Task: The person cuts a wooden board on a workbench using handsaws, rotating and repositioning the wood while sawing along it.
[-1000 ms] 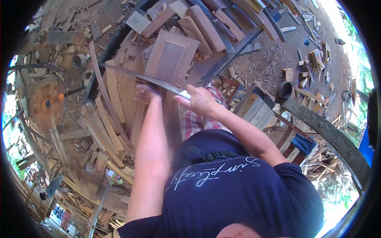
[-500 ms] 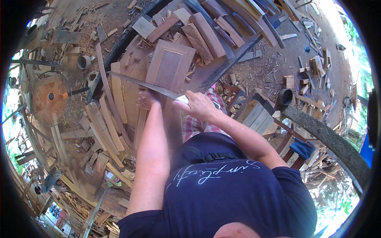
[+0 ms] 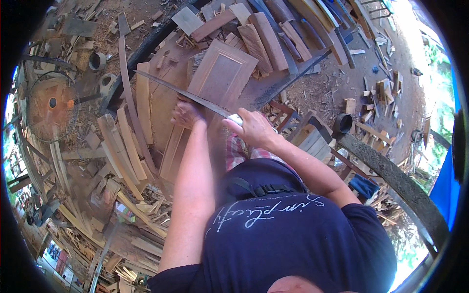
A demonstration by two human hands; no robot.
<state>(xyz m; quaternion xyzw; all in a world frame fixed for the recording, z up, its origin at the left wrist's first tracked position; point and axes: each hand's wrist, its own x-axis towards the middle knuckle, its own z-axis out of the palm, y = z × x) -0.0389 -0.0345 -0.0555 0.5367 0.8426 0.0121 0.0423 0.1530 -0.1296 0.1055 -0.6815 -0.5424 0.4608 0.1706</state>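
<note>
In the head view, my right hand [image 3: 251,129] is closed around the white handle [image 3: 234,118] of a long handsaw, whose blade [image 3: 166,84] slants up to the left. My left hand [image 3: 186,113] has its fingers curled on a wooden board [image 3: 173,156] just below the blade, their tips partly hidden. Just beyond the blade lies a wooden panel [image 3: 222,73] with a raised centre, tilted on the worktop [image 3: 163,97]. My left forearm covers part of the board, and the saw's teeth are too small to make out where they meet the wood.
Timber blocks [image 3: 268,41] crowd the worktop's far side, long slats [image 3: 124,146] its left. A wire fan [image 3: 53,102] stands at left, a dark beam [image 3: 391,173] at right. Offcuts cover the ground. An apparent person [image 3: 46,212] is small at lower left.
The whole view has shifted slightly as my head moved. My hands keep their grips, and the saw stays in much the same place beside the panel, with only small movement.
</note>
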